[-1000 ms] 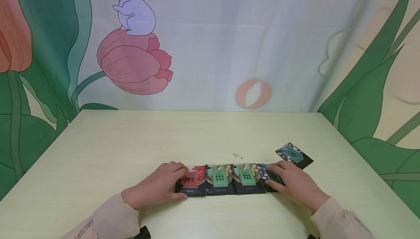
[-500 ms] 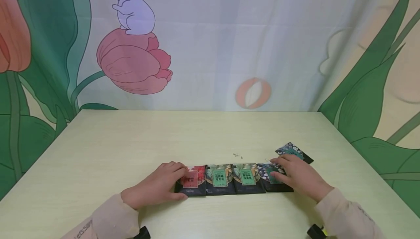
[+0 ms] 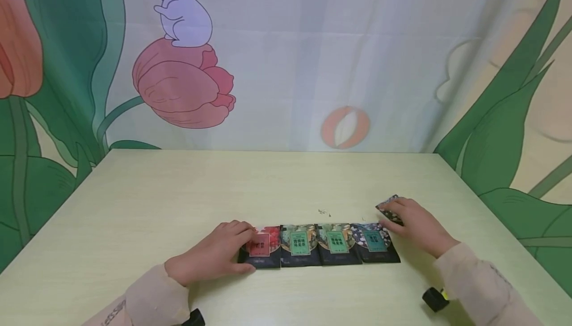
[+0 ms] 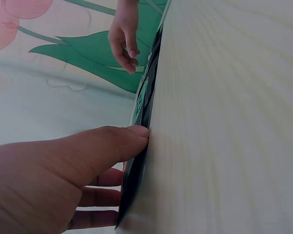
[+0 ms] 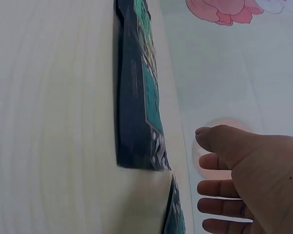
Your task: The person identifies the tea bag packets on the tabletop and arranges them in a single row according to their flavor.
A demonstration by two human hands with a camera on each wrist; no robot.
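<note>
Several flat tea sachets lie side by side in a row on the table. At the left end is a red-and-black sachet point(image 3: 266, 246), partly covered by my left hand point(image 3: 214, 251). That hand's thumb touches the sachet's near edge while its fingers rest over it. Two green-labelled sachets, one point(image 3: 298, 244) beside the other point(image 3: 336, 242), follow. The row's right end is a dark blue floral sachet point(image 3: 375, 244). Just beyond it, my right hand point(image 3: 420, 229) hovers with spread fingers over another blue floral sachet point(image 3: 390, 209), hiding most of it.
The pale table point(image 3: 178, 192) runs back to a printed curtain point(image 3: 286, 67). Small dark specks point(image 3: 323, 212) lie behind the row. A black wrist-worn device point(image 3: 435, 299) sits under the right forearm.
My right hand has left the row's right-end sachet and moved right and away from me, over the separate floral sachet. My left hand has stayed in place.
</note>
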